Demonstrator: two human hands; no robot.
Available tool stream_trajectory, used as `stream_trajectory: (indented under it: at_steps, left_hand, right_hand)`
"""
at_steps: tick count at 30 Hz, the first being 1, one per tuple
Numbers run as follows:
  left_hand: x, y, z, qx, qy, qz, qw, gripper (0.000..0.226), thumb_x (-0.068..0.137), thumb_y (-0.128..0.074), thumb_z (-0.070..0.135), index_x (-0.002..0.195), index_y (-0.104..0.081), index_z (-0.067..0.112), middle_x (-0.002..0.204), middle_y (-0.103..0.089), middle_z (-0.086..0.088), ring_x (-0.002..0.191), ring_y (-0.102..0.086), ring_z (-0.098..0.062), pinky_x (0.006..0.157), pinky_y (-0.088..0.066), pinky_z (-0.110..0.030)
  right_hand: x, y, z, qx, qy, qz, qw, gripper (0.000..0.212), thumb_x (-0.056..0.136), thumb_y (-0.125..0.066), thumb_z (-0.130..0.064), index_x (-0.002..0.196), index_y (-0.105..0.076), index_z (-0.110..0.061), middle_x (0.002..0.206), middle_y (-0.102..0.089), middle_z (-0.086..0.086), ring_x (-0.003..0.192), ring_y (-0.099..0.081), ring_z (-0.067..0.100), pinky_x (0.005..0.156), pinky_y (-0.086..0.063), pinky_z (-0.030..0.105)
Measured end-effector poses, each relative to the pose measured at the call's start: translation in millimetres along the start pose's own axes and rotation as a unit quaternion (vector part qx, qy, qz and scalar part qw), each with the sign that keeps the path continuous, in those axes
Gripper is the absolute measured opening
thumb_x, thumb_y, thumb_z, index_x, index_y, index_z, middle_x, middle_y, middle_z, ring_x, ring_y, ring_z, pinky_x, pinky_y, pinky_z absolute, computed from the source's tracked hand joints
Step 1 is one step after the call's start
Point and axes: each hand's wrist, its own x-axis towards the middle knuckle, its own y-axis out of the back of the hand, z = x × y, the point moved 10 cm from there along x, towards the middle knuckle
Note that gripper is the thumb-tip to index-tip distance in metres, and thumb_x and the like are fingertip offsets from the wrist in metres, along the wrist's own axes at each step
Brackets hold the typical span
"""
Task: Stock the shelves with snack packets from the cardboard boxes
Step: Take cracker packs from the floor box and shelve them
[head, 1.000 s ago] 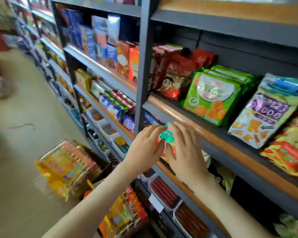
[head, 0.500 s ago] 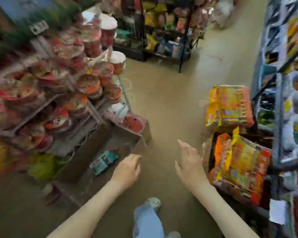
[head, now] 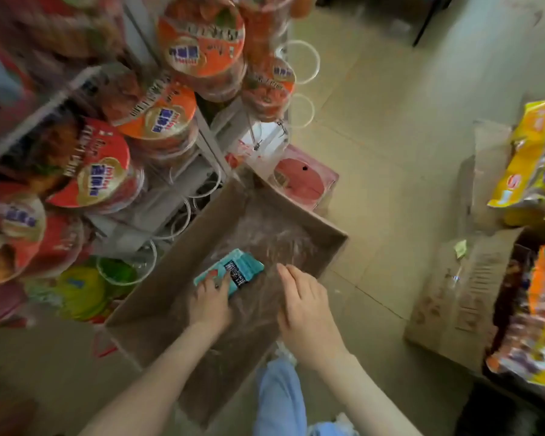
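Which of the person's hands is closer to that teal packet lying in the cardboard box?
The left. The left hand rests its fingers on the near end of the teal packet; the right hand hovers apart from it, to its right, over the cardboard box.

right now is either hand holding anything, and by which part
The left hand has its fingers over the near end of the teal packet in the cardboard box; whether it grips cannot be told. The right hand holds nothing.

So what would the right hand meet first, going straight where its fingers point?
Likely the crinkled clear plastic film lining the open brown cardboard box, beside the teal snack packet; depth is unclear.
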Motion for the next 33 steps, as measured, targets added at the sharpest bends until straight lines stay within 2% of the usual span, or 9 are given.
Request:
stream_trajectory:
  at_steps: [7,13,16,19,23,25,27,29,33]
  left_hand:
    - [71,-35,-12,0.047,-0.017,-0.02,0.999,0.096,0.089,-0.056,0.05,0.153,0.009,0.02,0.141,-0.032,-0.021,0.126,-0.039,-0.035,0.104,-0.032,-0.041]
    - [61,-2,-11,-0.085,-0.001,-0.021,0.996,0.093,0.084,-0.065,0.04,0.153,-0.004,0.029,0.131,-0.033,-0.021,0.119,-0.038,-0.039,0.102,-0.034,-0.041]
    - [21,39,-7,-0.189,0.009,0.02,0.982,0.095,0.08,-0.067,0.04,0.153,-0.006,0.033,0.127,-0.034,-0.02,0.116,-0.039,-0.04,0.101,-0.035,-0.042]
    - [-34,98,12,-0.271,-0.029,0.101,0.957,0.098,0.077,-0.07,0.039,0.152,-0.008,0.036,0.118,-0.039,-0.016,0.112,-0.045,-0.036,0.097,-0.037,-0.037]
    - [-127,182,85,-0.364,-0.176,0.198,0.893,0.099,0.073,-0.075,0.041,0.148,-0.009,0.044,0.105,-0.04,-0.004,0.1,-0.048,-0.019,0.09,-0.042,-0.031]
    - [-178,219,133,-0.39,-0.255,0.234,0.853,0.096,0.068,-0.066,0.049,0.147,-0.01,0.045,0.102,-0.04,-0.002,0.099,-0.05,-0.017,0.091,-0.043,-0.029]
    - [-235,251,187,-0.39,-0.346,0.273,0.809,0.093,0.069,-0.06,0.053,0.15,-0.015,0.04,0.104,-0.04,0.0,0.1,-0.049,-0.013,0.092,-0.04,-0.022]
    - [-296,275,248,-0.383,-0.446,0.277,0.76,0.091,0.071,-0.064,0.05,0.15,-0.021,0.035,0.108,-0.041,0.001,0.104,-0.044,0.003,0.092,-0.035,-0.008]
    - [-444,299,381,-0.349,-0.651,0.245,0.628,0.079,0.082,-0.064,0.044,0.149,-0.025,0.033,0.115,-0.044,0.001,0.107,-0.044,0.007,0.089,-0.034,-0.002]
  right_hand:
    - [50,-27,4,0.025,-0.064,0.019,0.997,0.064,0.076,-0.034,-0.028,0.131,-0.054,-0.003,0.126,-0.058,0.015,0.113,-0.054,0.03,0.092,-0.048,0.042]
    - [46,-6,18,0.036,-0.079,0.021,0.996,0.057,0.075,-0.05,-0.013,0.132,-0.052,-0.002,0.127,-0.055,0.016,0.115,-0.042,0.026,0.092,-0.046,0.042]
    - [34,11,24,0.064,-0.103,0.001,0.993,0.059,0.081,-0.059,-0.007,0.139,-0.045,-0.006,0.136,-0.048,0.014,0.125,-0.039,0.027,0.102,-0.042,0.048]
    - [23,36,22,0.169,-0.142,-0.019,0.975,0.062,0.093,-0.057,-0.018,0.149,-0.03,-0.022,0.149,-0.033,0.005,0.137,-0.026,0.019,0.114,-0.028,0.041]
    - [2,107,5,0.329,-0.118,0.009,0.937,0.082,0.093,-0.06,-0.023,0.144,-0.004,-0.056,0.156,-0.012,-0.011,0.136,-0.014,-0.015,0.111,-0.028,0.015]
    - [-24,168,11,0.358,-0.123,0.076,0.923,0.091,0.092,-0.062,-0.018,0.139,0.0,-0.065,0.155,-0.01,-0.012,0.136,-0.026,-0.006,0.109,-0.038,0.026]
    - [-67,241,29,0.337,-0.137,0.174,0.915,0.097,0.087,-0.064,-0.017,0.139,0.001,-0.066,0.154,-0.021,-0.001,0.138,-0.035,0.015,0.108,-0.04,0.047]
    - [-128,319,52,0.332,-0.155,0.27,0.89,0.105,0.08,-0.069,-0.017,0.14,0.004,-0.063,0.149,-0.034,0.002,0.133,-0.044,0.017,0.103,-0.044,0.051]
    - [-293,463,93,0.263,-0.198,0.419,0.846,0.104,0.075,-0.076,0.005,0.145,-0.011,-0.037,0.119,-0.052,-0.014,0.104,-0.06,-0.003,0.086,-0.055,0.027]
